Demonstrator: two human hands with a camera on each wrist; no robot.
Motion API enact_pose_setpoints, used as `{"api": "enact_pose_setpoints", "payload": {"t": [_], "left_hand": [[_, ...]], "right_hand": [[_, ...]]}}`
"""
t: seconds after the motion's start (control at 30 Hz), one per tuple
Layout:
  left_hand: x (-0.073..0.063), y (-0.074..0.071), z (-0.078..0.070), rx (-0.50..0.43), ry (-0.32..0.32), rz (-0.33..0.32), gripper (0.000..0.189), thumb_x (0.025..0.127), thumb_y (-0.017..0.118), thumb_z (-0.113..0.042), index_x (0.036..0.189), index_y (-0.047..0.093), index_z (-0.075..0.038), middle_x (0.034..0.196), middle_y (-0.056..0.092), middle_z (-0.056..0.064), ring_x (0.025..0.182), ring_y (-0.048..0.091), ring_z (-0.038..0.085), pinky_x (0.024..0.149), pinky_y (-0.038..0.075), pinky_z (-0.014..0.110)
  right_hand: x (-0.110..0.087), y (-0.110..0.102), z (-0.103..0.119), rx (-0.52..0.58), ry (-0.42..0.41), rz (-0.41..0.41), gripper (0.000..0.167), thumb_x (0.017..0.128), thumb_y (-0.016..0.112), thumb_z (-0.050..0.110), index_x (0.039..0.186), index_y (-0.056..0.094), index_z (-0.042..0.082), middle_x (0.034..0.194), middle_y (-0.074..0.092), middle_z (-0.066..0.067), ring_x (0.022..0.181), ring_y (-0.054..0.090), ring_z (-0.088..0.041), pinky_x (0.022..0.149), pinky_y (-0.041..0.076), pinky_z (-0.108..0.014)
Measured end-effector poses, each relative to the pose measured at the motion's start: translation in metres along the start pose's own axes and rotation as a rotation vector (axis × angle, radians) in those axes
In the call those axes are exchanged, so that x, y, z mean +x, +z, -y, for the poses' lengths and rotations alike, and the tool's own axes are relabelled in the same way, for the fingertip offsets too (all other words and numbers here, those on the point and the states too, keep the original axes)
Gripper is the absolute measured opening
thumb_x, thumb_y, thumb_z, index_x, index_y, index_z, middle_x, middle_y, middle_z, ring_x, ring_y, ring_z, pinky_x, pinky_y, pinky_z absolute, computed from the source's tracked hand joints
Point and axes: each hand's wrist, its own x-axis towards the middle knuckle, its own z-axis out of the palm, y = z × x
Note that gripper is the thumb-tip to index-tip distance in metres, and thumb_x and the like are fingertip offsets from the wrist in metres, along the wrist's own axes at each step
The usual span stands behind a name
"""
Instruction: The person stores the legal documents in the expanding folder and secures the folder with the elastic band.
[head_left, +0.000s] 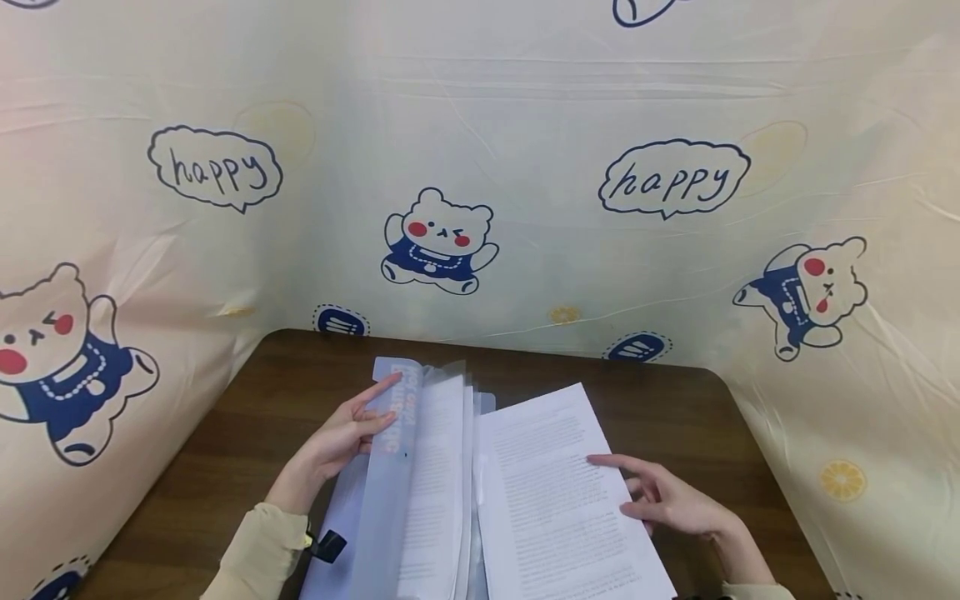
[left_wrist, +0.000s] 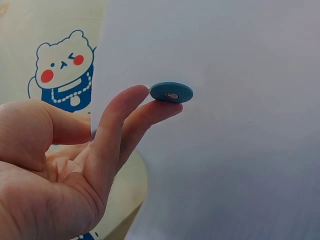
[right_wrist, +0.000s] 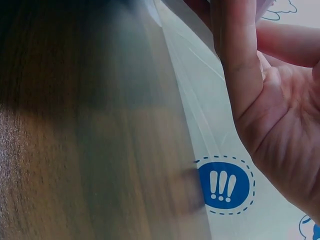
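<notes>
A light blue document folder (head_left: 386,500) with lettering on its curled cover stands open on the table, printed pages (head_left: 435,467) inside it. My left hand (head_left: 337,437) grips the cover's left edge, thumb on one side and fingers on the other. In the left wrist view, two fingertips of the left hand (left_wrist: 85,155) are at a round teal snap button (left_wrist: 171,93) on the pale sheet. To the folder's right, a printed paper (head_left: 558,492) lies tilted. My right hand (head_left: 671,496) pinches its right edge, index finger and thumb on top.
The dark wood table (head_left: 202,475) has rounded back corners. A pale cloth (head_left: 540,100) printed with bears hangs behind and at both sides. A small black device (head_left: 327,546) sits at the left wrist.
</notes>
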Motion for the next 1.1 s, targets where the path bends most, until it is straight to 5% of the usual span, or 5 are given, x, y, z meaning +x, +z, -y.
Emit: {"api": "enact_pose_setpoints", "payload": {"t": [0.13, 0.43, 1.1], "left_hand": [[0.000, 0.001, 0.001, 0.010, 0.003, -0.005, 0.071, 0.113, 0.062, -0.019, 0.176, 0.029, -0.031, 0.067, 0.055, -0.011, 0.058, 0.055, 0.006, 0.063, 0.050, 0.016], [0.000, 0.001, 0.000, 0.024, 0.001, -0.017, 0.072, 0.113, 0.062, -0.020, 0.176, 0.028, -0.030, 0.067, 0.054, -0.010, 0.057, 0.054, 0.007, 0.062, 0.048, 0.016], [0.003, 0.001, 0.003, 0.026, -0.006, -0.010, 0.074, 0.113, 0.062, -0.019, 0.177, 0.024, -0.025, 0.064, 0.054, -0.011, 0.056, 0.053, 0.006, 0.062, 0.050, 0.017]], "right_hand": [[0.001, 0.001, -0.002, 0.018, 0.003, 0.019, 0.068, 0.107, 0.051, -0.010, 0.170, 0.024, -0.006, 0.136, 0.065, -0.041, 0.094, 0.081, -0.022, 0.064, 0.058, -0.016], [0.020, 0.007, -0.013, -0.090, 0.028, -0.096, 0.068, 0.109, 0.056, -0.003, 0.169, 0.025, -0.007, 0.125, 0.074, -0.036, 0.086, 0.081, -0.017, 0.061, 0.059, -0.020], [0.057, 0.033, -0.028, 0.002, 0.106, -0.105, 0.072, 0.109, 0.059, -0.002, 0.172, 0.025, -0.001, 0.133, 0.067, -0.044, 0.095, 0.080, -0.009, 0.066, 0.061, -0.020]]}}
